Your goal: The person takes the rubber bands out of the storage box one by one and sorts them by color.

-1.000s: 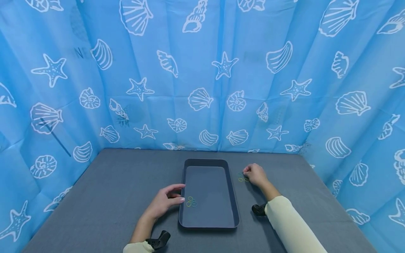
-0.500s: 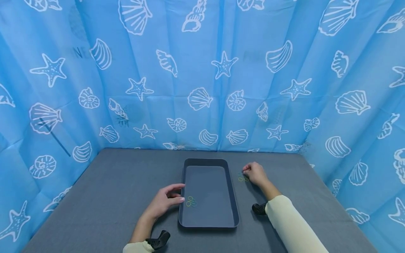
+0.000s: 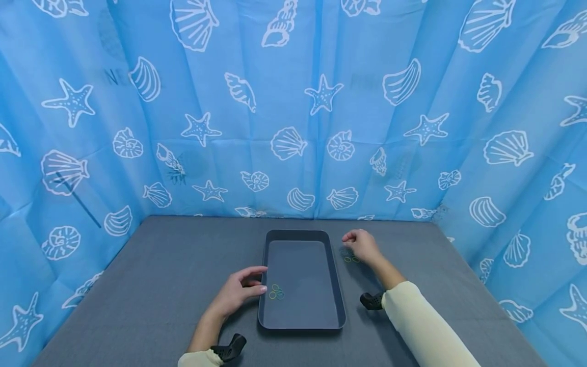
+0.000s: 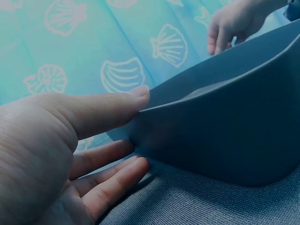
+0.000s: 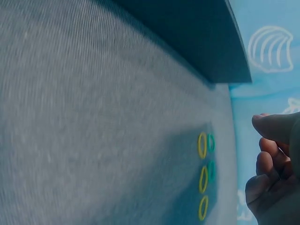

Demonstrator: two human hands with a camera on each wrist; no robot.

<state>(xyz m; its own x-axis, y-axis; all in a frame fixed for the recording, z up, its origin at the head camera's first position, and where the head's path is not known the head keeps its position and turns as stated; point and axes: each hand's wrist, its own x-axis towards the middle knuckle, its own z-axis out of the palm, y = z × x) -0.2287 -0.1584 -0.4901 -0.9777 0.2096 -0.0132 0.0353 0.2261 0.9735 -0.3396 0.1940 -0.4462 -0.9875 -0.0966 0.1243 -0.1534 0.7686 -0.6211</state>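
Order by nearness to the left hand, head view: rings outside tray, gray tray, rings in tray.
1. Gray tray, left rim at the left hand.
2. Rings in tray, toward its left side.
3. Rings outside tray, past its right side.

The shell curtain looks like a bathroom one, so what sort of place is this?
Probably a screened-off workspace rather than a bathroom: the curtain hangs behind and beside a grey cloth-covered table, which holds a dark tray.

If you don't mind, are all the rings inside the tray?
No, the right wrist view shows yellow and green rings on the cloth beside the tray.
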